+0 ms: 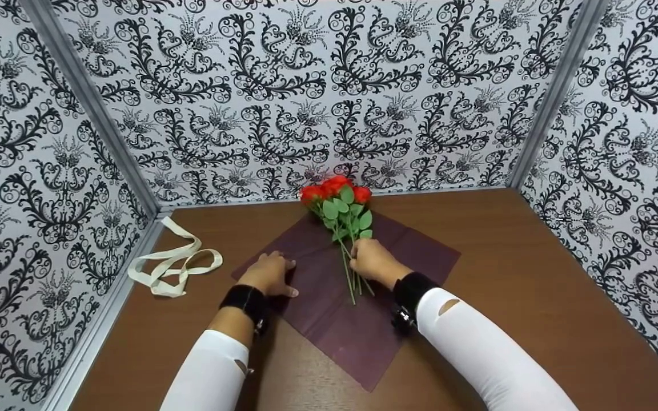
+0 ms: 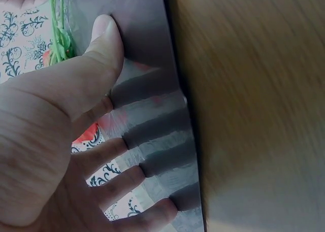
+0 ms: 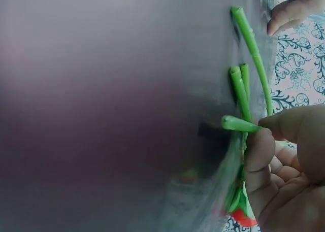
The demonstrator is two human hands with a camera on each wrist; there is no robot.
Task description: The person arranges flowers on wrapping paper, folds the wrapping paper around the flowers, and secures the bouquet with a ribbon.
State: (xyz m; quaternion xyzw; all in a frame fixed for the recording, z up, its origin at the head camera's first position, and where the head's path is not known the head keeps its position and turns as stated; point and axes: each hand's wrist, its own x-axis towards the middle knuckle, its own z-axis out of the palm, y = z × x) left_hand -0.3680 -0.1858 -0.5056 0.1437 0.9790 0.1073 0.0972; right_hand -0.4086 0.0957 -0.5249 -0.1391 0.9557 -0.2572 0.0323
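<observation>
Several red artificial roses (image 1: 336, 188) with green leaves and thin green stems lie together on a dark maroon wrapping sheet (image 1: 329, 319), which is spread at an angle on the table. Near the middle of the stems, my right hand (image 1: 376, 261) pinches a stem (image 3: 238, 124) between thumb and finger. Other stem ends (image 3: 244, 29) lie beside it in the right wrist view. My left hand (image 1: 267, 274) rests on the left part of the sheet, its fingers spread and fingertips (image 2: 165, 207) touching the glossy surface. It holds nothing.
A cream ribbon (image 1: 183, 268) lies loosely looped at the left of the brown table (image 1: 534, 297). Patterned black-and-white walls (image 1: 329, 103) enclose the table at the back and both sides, with grey metal posts (image 1: 557, 91) at the corners.
</observation>
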